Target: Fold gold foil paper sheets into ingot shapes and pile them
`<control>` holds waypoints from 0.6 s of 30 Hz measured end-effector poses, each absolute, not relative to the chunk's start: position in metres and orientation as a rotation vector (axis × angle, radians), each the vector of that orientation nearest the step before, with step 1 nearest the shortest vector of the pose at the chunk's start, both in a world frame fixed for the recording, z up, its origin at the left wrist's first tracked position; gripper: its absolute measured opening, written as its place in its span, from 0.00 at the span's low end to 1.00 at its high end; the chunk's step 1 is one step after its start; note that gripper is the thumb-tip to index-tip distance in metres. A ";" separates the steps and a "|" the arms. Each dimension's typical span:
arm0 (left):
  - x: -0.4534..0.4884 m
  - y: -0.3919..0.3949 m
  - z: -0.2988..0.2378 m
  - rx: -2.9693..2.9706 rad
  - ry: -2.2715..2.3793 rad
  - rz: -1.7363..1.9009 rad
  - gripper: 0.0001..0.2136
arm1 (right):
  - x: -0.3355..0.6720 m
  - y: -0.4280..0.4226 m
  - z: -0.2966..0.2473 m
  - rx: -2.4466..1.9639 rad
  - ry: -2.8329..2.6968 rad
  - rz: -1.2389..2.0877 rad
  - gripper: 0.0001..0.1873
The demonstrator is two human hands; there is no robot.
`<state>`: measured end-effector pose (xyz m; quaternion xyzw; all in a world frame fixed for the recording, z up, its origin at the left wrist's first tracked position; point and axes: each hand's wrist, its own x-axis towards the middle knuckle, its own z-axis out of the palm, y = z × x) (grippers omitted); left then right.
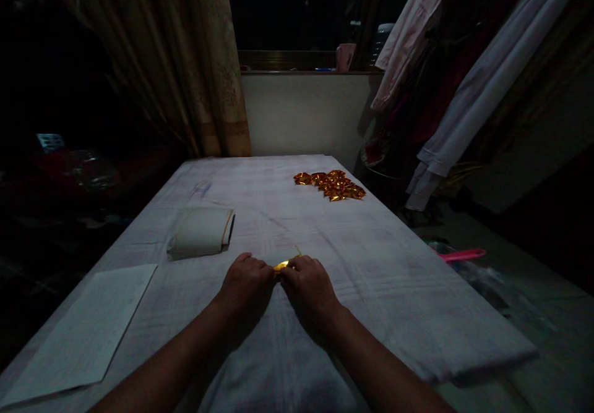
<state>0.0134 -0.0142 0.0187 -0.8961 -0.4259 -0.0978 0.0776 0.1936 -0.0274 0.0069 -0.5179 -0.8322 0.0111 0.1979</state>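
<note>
My left hand (247,280) and my right hand (310,283) meet low over the middle of the cloth-covered table. Between them shows a small piece of shiny gold foil (282,265). Both hands are closed, pinching the foil from either side, and their fingers hide most of it. A thin gold strip sticks up beside the right fingertips. Farther back at the right lies a cluster of folded gold foil pieces (335,184), several of them overlapping.
A stack of pale paper (200,232) with an orange edge lies left of the hands. Nearer stands a flat white sheet (88,326). Clothes (445,104) hang at the right, a curtain (204,60) at the back left. A pink cup (344,57) is on the windowsill.
</note>
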 end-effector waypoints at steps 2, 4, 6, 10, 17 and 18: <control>0.016 -0.025 0.014 -2.663 -1.297 -0.423 0.09 | 0.197 -0.032 0.001 -1.441 -2.324 0.027 0.04; 0.016 -0.032 0.009 -2.665 -1.322 -0.533 0.06 | 0.202 -0.036 -0.004 -1.397 -2.332 0.045 0.06; 0.014 -0.035 0.005 -2.714 -1.353 -0.630 0.02 | 0.209 -0.040 -0.008 -1.359 -2.315 0.050 0.08; 0.004 -0.033 0.004 -2.848 -1.415 -0.824 0.05 | 0.214 -0.045 -0.008 -1.328 -2.285 0.042 0.08; 0.003 -0.030 0.006 -2.921 -1.545 -0.882 0.10 | 0.204 -0.041 -0.006 -1.350 -2.301 0.155 0.06; 0.003 -0.031 0.006 -2.922 -1.574 -0.868 0.09 | 0.203 -0.040 -0.005 -1.371 -2.290 0.180 0.08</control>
